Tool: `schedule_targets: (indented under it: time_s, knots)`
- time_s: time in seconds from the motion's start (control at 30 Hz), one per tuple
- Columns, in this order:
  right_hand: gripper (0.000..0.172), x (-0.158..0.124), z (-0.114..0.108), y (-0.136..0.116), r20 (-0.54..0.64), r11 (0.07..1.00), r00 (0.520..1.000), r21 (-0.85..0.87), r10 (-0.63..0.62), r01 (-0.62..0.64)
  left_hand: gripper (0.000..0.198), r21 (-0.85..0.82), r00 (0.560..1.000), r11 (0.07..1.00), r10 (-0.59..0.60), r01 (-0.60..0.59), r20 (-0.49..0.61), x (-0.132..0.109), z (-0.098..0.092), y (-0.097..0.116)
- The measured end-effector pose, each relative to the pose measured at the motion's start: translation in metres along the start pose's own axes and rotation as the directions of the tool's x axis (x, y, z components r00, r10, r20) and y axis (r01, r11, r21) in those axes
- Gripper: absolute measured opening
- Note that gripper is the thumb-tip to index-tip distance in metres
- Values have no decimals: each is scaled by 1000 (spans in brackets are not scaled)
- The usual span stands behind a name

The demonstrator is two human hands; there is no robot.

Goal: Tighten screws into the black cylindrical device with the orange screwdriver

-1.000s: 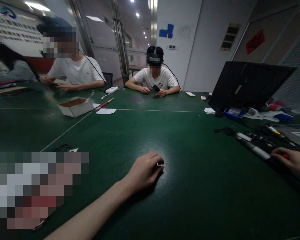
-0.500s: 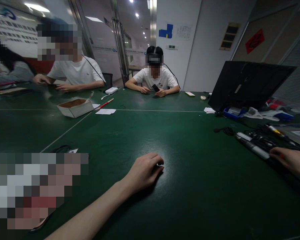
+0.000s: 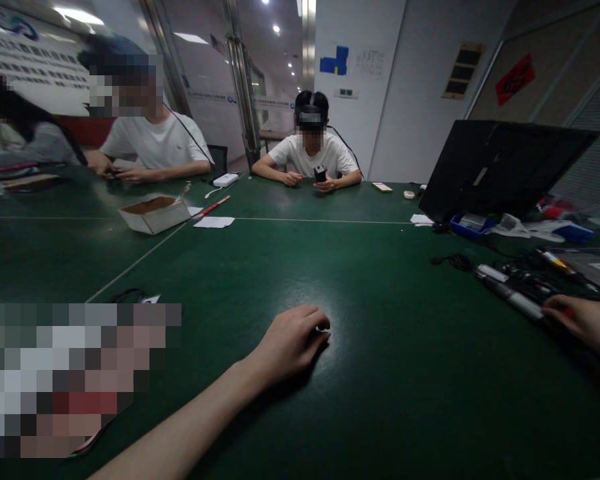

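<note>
Dim light, soft tabletop (image 3: 350, 280) glare

left hand (image 3: 291, 341) on green table (image 3: 405, 393)

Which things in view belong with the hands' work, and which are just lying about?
With the hands:
- left hand, on the green table
- right hand, at the silver rod; grip unclear

Apparently just about:
- white box
- red stick
- blue tray
- black monitor

The person's own hands number 2: 1 left hand (image 3: 294, 339) and 1 right hand (image 3: 587, 322). Other people (image 3: 157, 143) in view number 3. There is 1 green table (image 3: 405, 373), 1 open-topped box (image 3: 161, 219), 1 black monitor (image 3: 500, 170) and 1 silver-and-black rod (image 3: 511, 293).
</note>
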State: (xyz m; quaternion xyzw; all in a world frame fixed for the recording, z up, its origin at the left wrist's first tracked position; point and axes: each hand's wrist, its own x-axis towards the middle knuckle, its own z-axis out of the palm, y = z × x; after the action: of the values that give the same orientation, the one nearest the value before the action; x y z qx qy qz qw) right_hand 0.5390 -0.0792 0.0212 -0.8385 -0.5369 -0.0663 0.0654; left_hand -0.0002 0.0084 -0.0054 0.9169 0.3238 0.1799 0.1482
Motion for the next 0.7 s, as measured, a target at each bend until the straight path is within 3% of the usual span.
schedule_targets:
  time_s: [0.1,0.27,0.57,0.7]
  knots:
    - [14,2,-2,1,158,998,986,28,48,-54,9,-3,1000,1000,-3,3,8,0,-1,1]
    - [13,2,-5,-3,225,992,969,43,103,-116,9,-4,1000,1000,-10,10,23,0,-3,2]
    - [14,-2,-7,-6,213,991,970,35,119,-129,8,-11,1000,1000,-2,3,10,-1,-2,1]
    - [10,-3,-5,-5,107,998,992,-16,61,-59,8,-4,1000,1000,-10,11,19,0,-3,2]
